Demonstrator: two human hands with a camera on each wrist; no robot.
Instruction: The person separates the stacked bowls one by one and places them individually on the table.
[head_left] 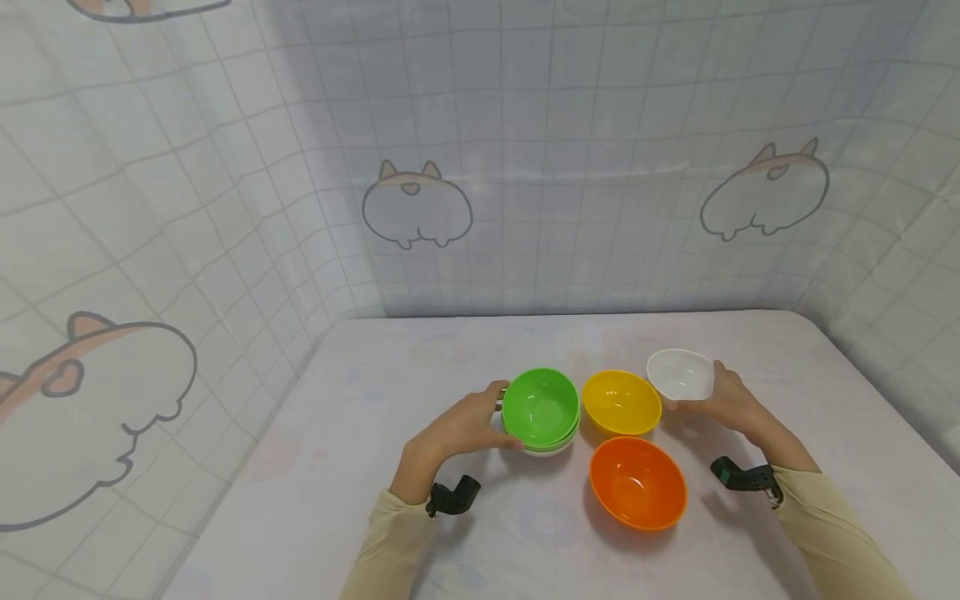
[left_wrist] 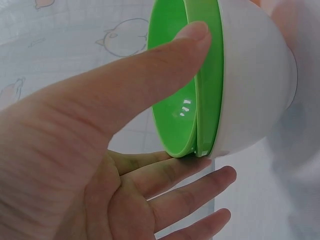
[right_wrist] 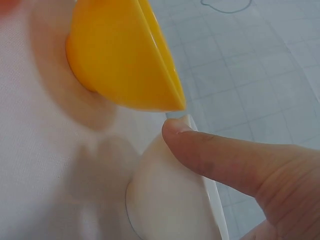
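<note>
At the middle of the head view, my left hand (head_left: pixel 465 425) grips the left side of a bowl stack. Two green bowls (head_left: pixel 542 408) sit nested in a white bowl (left_wrist: pixel 255 75). In the left wrist view, the thumb presses on the lower green rim and the fingertips touch the stack's edge opposite, the outer fingers spread away. My right hand (head_left: pixel 727 404) holds a separate white bowl (head_left: pixel 678 372) by its right side. Its thumb (right_wrist: pixel 195 145) lies against that bowl's outer wall near the rim; the other fingers are mostly hidden.
A yellow bowl (head_left: pixel 622 402) stands upright between the stack and the right-hand white bowl, close to both. Nearer the front is an orange bowl (head_left: pixel 637 483). A pale cloth covers the table (head_left: pixel 315 500), and a checked curtain (head_left: pixel 510 167) with cartoon shapes hangs behind it.
</note>
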